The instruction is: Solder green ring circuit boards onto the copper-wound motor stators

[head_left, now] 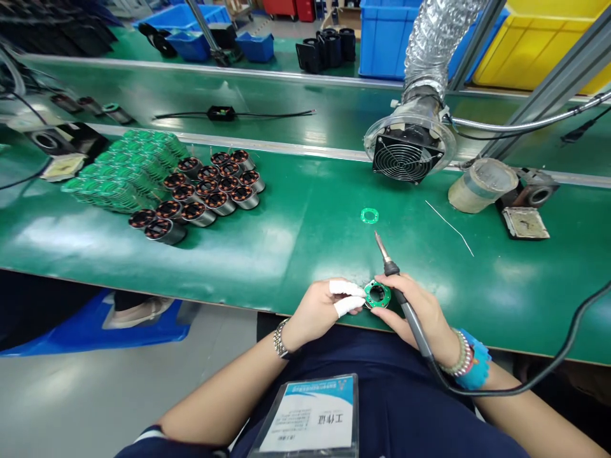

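My left hand (317, 312), with white finger cots on two fingers, holds a small green ring-shaped circuit board (377, 294) at the near edge of the green-topped workbench (305, 248). My right hand (420, 312) grips a soldering iron (403, 299), its metal tip (380, 247) pointing up and away, above the ring and apart from it. The iron's black cable (525, 381) runs off to the right. A second green ring (369, 215) lies flat farther along the bench. Part of the held ring is hidden by my fingers.
Several motor stators (205, 197) with copper windings stand at the left beside stacked green rings (124, 178). A fume extractor fan (405, 152) with a foil duct, a thin wire (449, 228), a soldering iron stand (529, 194) and a roll of tape (480, 184) are ahead and right.
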